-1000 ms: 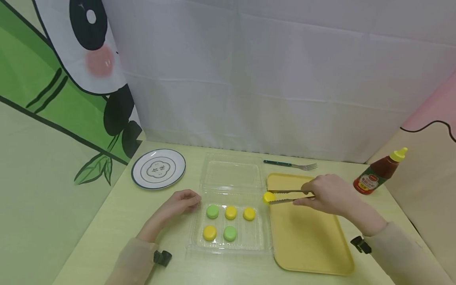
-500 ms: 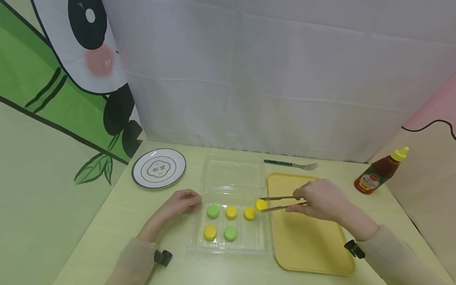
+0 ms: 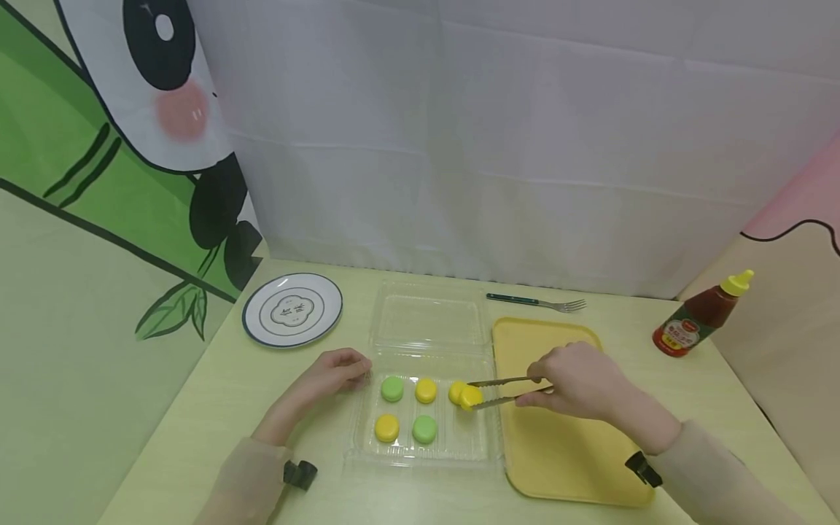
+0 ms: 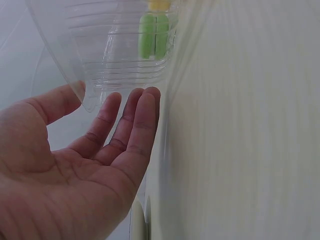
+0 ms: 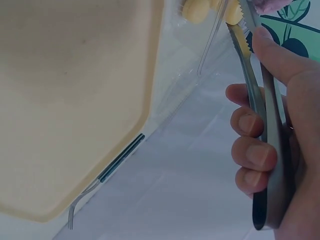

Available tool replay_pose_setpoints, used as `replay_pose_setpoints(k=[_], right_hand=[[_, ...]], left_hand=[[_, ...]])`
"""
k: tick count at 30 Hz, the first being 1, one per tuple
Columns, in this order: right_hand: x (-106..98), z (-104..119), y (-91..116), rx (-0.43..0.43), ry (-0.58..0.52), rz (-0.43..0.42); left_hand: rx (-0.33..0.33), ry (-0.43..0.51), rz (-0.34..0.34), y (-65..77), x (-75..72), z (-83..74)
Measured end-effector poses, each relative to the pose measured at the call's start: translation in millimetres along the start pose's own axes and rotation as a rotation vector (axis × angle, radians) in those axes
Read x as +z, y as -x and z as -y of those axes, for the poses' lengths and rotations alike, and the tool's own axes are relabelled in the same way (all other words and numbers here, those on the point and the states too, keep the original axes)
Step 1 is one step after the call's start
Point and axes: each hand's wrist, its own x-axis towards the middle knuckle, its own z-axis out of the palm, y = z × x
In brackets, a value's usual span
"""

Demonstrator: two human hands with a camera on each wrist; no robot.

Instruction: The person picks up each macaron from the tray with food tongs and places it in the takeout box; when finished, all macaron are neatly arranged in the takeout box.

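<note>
My right hand [image 3: 577,383] grips metal tongs [image 5: 272,112], whose serrated tips pinch a yellow macaron [image 3: 471,397]. In the head view this macaron overlaps another yellow macaron [image 3: 454,392] in the back right of a clear plastic box [image 3: 420,461]. Further left in the box sit two more yellow ones and two green macarons [image 3: 392,389], in two rows. At the box's left side, my left hand [image 3: 341,370] holds the rim: in the left wrist view the thumb shows through the clear lip, the fingers against the outer wall.
The box's clear lid [image 3: 429,317] lies opened back. A yellow tray [image 3: 564,452] stands right of the box, below the right hand. Behind it is a fork [image 3: 525,301]. A white plate [image 3: 292,335] sits back left, a red sauce bottle [image 3: 698,317] back right.
The right hand has moved left and a little nearer the body, carrying the macaron in the tongs from the tray's edge over the box's right part. The left hand has stayed put.
</note>
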Motion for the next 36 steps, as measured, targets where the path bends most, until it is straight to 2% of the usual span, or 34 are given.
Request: replay_pose_setpoints(k=[7, 19, 36], right_hand=[[4, 5, 0, -0.014, -0.007, 0.004], [12, 12, 0, -0.018, -0.006, 0.043], [16, 22, -2, -0.043, 0.01, 0.068]], left_hand=[[0.018, 0.019, 0.021, 2.2, 0.2, -1.9], [0.005, 0.012, 0.001, -0.5, -1.2, 1.3], [0.014, 0.026, 0.009, 1.1, -1.4, 1.4]])
